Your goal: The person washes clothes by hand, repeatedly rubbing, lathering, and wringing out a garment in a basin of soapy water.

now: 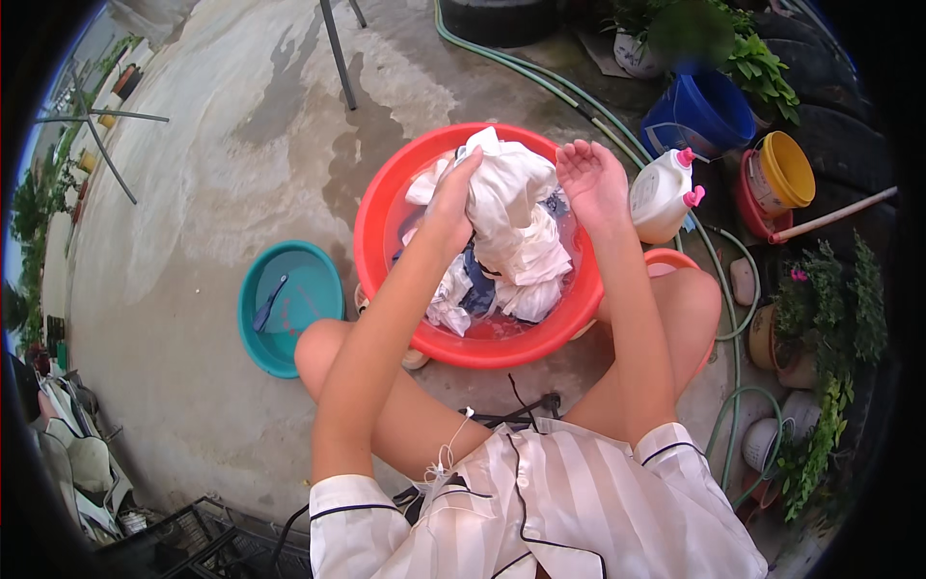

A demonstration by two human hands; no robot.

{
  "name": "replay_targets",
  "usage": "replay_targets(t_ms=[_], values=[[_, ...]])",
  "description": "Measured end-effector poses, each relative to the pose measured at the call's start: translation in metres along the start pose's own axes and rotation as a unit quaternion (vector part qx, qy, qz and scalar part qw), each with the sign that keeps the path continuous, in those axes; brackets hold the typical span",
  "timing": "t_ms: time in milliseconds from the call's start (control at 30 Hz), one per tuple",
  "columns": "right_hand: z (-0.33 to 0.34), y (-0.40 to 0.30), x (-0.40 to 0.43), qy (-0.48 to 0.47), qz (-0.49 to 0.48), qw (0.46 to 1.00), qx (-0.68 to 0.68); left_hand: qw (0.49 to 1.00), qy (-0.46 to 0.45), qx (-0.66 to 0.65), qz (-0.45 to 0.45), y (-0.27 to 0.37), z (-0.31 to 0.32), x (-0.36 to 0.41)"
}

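A red plastic basin (376,289) stands on the ground before my knees, holding water and wet clothes. My left hand (456,195) grips a bunched white garment (506,181) with dark trim, raised over the basin; its lower part rests on the other laundry. To its right my right hand (593,177) is raised above the basin's right rim, palm turned up, fingers slightly curled and holding nothing. Dark blue cloth (478,286) lies in the water among white pieces (450,297).
A teal basin (249,318) with a blue brush (270,304) sits at left. At right are white detergent bottles (658,195), a blue bucket (698,116), a yellow bucket (785,170), a green hose (736,391) and potted plants. Metal stand legs (338,54) rise beyond the basin.
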State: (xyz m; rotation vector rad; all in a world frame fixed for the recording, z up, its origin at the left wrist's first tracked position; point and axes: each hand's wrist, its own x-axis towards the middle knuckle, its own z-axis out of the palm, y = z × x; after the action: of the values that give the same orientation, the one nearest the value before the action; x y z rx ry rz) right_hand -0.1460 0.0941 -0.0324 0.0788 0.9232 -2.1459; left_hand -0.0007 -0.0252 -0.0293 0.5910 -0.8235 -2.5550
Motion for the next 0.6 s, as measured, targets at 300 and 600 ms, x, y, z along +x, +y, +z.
replay_targets(t_ms=[300, 600], values=[[0.097, -0.023, -0.015, -0.255, -0.086, 0.671, -0.691, 1.0, -0.009, -0.026, -0.015, 0.008, 0.007, -0.014], [0.009, -0.003, 0.017, -0.157, 0.246, 0.89, -0.352, 0.999, -0.021, 0.03, 0.027, 0.014, 0.01, -0.013]])
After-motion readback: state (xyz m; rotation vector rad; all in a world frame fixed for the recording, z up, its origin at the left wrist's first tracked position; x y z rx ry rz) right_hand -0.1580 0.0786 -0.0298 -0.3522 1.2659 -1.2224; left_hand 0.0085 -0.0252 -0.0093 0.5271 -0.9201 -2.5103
